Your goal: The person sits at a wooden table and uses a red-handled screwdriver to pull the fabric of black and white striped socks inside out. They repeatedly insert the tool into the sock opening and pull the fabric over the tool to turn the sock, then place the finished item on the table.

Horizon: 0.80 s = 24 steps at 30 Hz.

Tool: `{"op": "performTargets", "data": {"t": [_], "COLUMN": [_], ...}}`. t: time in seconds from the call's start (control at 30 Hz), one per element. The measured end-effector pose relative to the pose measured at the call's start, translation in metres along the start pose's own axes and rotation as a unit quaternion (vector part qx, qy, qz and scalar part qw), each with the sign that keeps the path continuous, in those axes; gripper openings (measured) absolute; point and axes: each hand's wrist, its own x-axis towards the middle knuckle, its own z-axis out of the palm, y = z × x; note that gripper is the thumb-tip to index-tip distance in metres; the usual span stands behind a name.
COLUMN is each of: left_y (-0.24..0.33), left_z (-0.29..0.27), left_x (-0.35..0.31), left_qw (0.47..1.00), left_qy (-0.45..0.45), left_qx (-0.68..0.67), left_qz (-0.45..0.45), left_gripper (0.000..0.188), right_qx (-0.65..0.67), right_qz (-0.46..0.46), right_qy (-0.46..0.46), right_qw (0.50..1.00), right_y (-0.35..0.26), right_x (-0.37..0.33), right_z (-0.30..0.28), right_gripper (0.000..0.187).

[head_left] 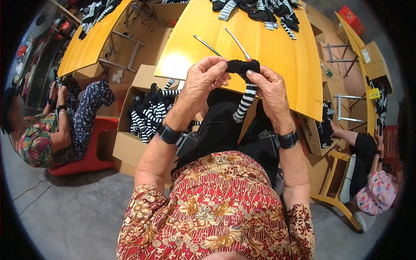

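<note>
Both hands are raised over my lap at the near edge of the yellow table [286,65]. Between them stretches a fuzzy black knit piece [239,66], from which a black-and-white striped knit tube [247,102] hangs. My left hand [207,76] pinches its left end between thumb and fingers. With thumb and fingers closed, my right hand [271,86] grips the right end, just above the striped tube. Beyond the hands, a slim metal rod [206,43] lies on the table. Near it is a second metal rod [236,42] with a red part at its near end.
A pile of striped knit pieces [247,11] covers the table's far end. At my left stands an open carton [130,145] filled with striped pieces [151,110]; another carton [314,134] stands at right. Co-workers sit at the left [47,134] and right [375,190].
</note>
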Motion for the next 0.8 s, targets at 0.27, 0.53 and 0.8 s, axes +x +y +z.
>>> {"op": "performTargets", "data": {"t": [0.27,0.53,0.8], "left_y": [-0.011,-0.017,-0.016], "left_z": [0.018,0.012,-0.004], "left_x": [-0.016,-0.008,-0.02], "left_qw": [1.0,0.998,0.995], "left_qy": [-0.018,0.058,0.09], "left_qx": [0.014,0.003,-0.023], "left_qz": [-0.013,0.003,0.022], "left_gripper": [0.044,0.023,0.023], "right_qx": [0.209,0.05,-0.125], "right_qz": [0.039,0.045,-0.066], "right_qy": [-0.005,-0.017,-0.046], "right_qw": [0.977,0.998,0.989], "right_y": [0.01,0.02,-0.001], "right_x": [0.001,-0.009,-0.016], "right_z": [0.001,0.006,0.024], "right_gripper": [0.015,0.013,0.02]}}
